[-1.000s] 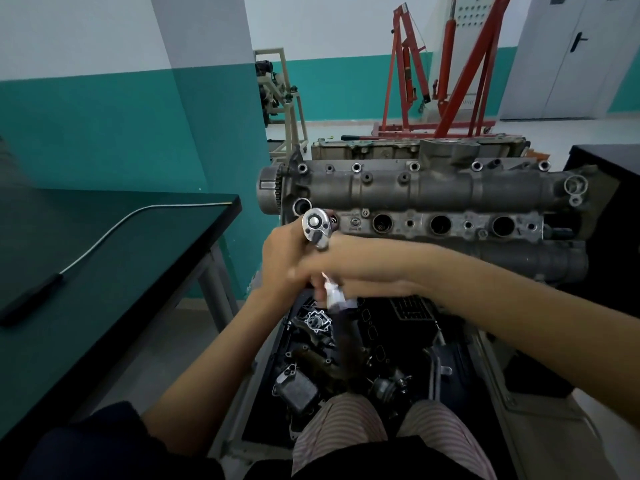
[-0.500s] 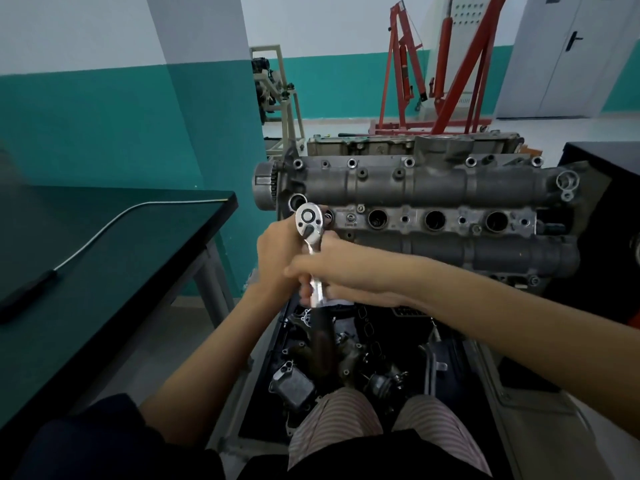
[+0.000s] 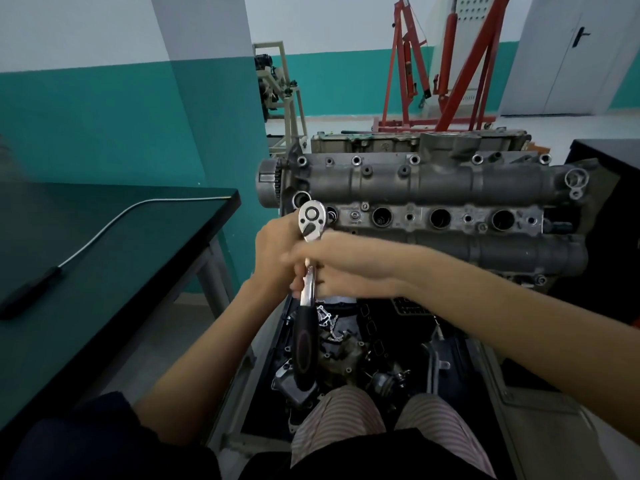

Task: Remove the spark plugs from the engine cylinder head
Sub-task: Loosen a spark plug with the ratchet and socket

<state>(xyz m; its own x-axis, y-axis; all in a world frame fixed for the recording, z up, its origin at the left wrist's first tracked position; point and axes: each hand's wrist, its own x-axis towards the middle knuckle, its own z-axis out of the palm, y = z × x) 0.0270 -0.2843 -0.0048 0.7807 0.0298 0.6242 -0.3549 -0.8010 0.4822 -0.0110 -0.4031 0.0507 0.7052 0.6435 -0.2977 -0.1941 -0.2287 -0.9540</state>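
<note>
Gripping the chrome shaft of a ratchet wrench (image 3: 309, 271) just below its round head, the right hand (image 3: 341, 263) has its fingers curled round the metal, the forearm reaching in from the right. The left hand (image 3: 275, 252) sits just beside it on the left, touching the same part of the tool; its fingers lie behind the wrench and the other hand, so whether they wrap the shaft cannot be told. The wrench's black grip hangs down below both hands, free of them, tilted slightly left.

The ratchet head stands directly above the hands, over the leftmost plug well of the cylinder head (image 3: 433, 188), at the end nearest the toothed pulley. No spark plug itself shows. Three more round wells (image 3: 440, 218) run to the right along the same row, well apart from the hands.

Below the hands a dark tray (image 3: 398, 344) holds loose engine parts. A dark counter (image 3: 114, 247) at left carries a long thin tool with a black handle (image 3: 31, 294). A red engine hoist (image 3: 446, 64) stands behind.
</note>
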